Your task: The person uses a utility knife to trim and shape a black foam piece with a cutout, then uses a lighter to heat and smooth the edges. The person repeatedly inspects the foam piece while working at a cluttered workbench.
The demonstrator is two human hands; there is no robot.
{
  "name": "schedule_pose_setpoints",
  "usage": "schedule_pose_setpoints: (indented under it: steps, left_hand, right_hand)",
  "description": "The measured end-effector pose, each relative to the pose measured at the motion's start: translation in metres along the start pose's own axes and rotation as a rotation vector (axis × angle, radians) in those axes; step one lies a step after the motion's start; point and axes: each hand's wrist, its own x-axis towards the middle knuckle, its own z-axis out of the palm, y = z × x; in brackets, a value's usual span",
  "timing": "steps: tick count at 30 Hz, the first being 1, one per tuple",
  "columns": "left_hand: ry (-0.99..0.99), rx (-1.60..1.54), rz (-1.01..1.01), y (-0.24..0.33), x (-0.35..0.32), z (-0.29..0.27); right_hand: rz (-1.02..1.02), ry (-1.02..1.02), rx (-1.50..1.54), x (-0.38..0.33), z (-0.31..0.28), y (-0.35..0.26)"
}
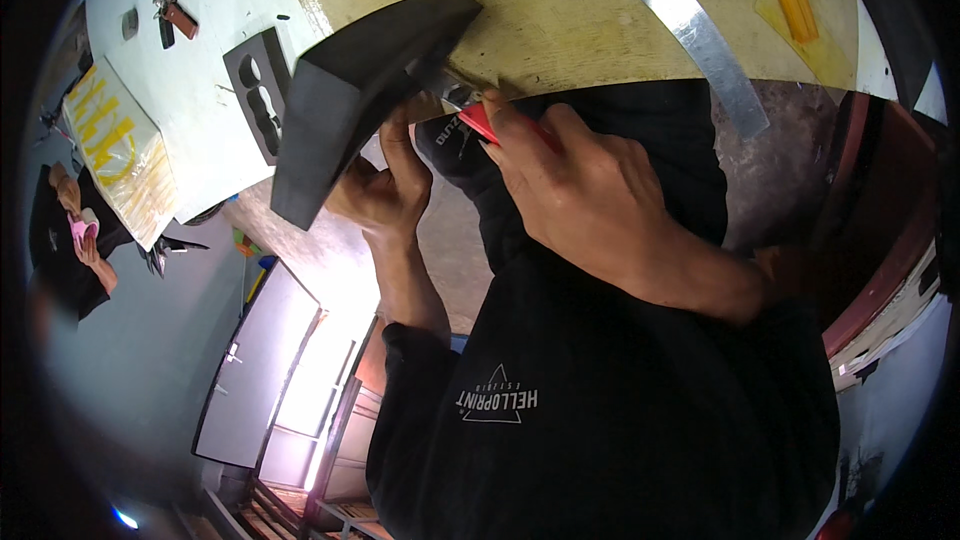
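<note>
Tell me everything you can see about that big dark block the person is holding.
The dark block is a thick charcoal slab, apparently foam, matte with flat faces and sharp edges. It tilts, its upper end over the table edge. The left hand grips it from below; the right hand holds a red cutter at its edge.

Both forearms rise from the lower edge in black sleeves. The left hand [385,185] is raised with wrist bent, fingers curled in a grip. The right hand [585,195] sits just beside it, knuckles up, fingers [515,120] pinched closed
</note>
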Motion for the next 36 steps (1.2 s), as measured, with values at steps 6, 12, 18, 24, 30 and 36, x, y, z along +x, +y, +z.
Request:
schedule_pose_setpoints:
  steps: [6, 12, 18, 24, 30, 36]
  left_hand:
    - [-0.029, 0.010, 0.012, -0.0022, 0.0014, -0.0031]
    - [0.005, 0.001, -0.011, -0.0016, 0.0006, -0.0013]
    - [0.004, 0.038, 0.007, -0.0018, 0.0024, -0.0010]
    - [0.027, 0.095, -0.005, -0.0028, 0.0003, -0.0009]
    - [0.019, 0.127, -0.006, 0.0017, 0.0019, -0.0007]
    - [0.077, 0.083, 0.008, 0.0031, 0.0021, 0.0033]
  right_hand:
    - [-0.005, 0.016, -0.003, 0.0034, 0.0047, -0.0002]
    - [-0.004, 0.046, -0.104, 0.0092, 0.0042, -0.0064]
    - [-0.040, 0.041, -0.094, 0.0095, 0.0002, -0.0049]
    - [-0.046, 0.054, -0.143, 0.0052, 0.0011, -0.0083]
    - [-0.049, 0.082, -0.151, 0.0029, 0.0053, -0.0045]
    - [-0.005, 0.122, -0.219, 0.0024, 0.0067, -0.0031]
